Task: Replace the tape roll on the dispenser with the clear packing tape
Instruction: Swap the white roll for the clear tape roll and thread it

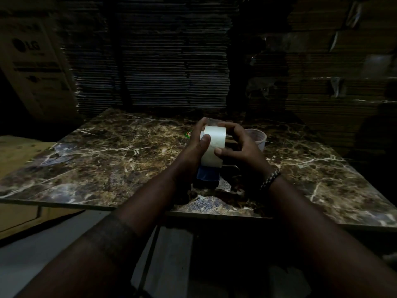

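At the centre of the frame, the left hand [198,145] and right hand [240,145] both clasp a pale, milky tape roll [213,147] standing on edge on a blue dispenser [208,176], above the marble table [103,155], a second roll [256,137] just right.

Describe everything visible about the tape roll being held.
The tape roll looks pale, whitish and glossy, standing on edge above the marble table. The left hand grips its left side, thumb on the face; the right hand pinches its right edge. A blue dispenser part shows just below it.
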The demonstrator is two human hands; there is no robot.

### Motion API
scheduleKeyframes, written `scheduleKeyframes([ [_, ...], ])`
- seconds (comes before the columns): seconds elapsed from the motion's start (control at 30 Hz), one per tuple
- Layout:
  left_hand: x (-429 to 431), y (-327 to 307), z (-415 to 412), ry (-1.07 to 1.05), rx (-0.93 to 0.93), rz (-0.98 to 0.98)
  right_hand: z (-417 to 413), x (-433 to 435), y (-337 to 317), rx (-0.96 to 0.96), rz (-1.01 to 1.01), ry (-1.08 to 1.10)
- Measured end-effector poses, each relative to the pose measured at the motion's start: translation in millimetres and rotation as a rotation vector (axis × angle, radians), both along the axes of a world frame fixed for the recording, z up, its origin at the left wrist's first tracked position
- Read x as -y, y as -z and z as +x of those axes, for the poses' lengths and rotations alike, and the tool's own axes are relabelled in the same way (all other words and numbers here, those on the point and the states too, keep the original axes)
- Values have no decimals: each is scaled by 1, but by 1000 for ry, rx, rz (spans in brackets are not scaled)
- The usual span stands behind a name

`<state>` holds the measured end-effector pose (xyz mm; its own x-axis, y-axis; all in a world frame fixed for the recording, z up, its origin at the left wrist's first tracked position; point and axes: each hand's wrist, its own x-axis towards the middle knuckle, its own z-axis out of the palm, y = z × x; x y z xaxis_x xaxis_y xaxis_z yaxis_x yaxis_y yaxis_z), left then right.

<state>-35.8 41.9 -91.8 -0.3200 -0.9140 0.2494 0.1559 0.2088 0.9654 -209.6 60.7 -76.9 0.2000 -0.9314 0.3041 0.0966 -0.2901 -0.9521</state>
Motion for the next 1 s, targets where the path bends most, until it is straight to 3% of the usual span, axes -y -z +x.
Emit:
scheduleKeyframes([
  [0.37, 2, 2, 5, 54, 103, -48, 8, 0, 0, -119, -80, 41],
  [0.5, 4, -1, 10, -7, 28, -28, 11, 0, 3, -164, -95, 85],
  [0.63, 9, -6, 19, -101, -78, -43, 12, -1, 6, -324, -238, 187],
  [0.83, 8, -10, 26, -294, -88, -188, 12, 2, 13, -514, -479, 336],
  [1.0, 4, -7, 28, -346, 125, -370, 12, 0, 14, -558, -526, 378],
])
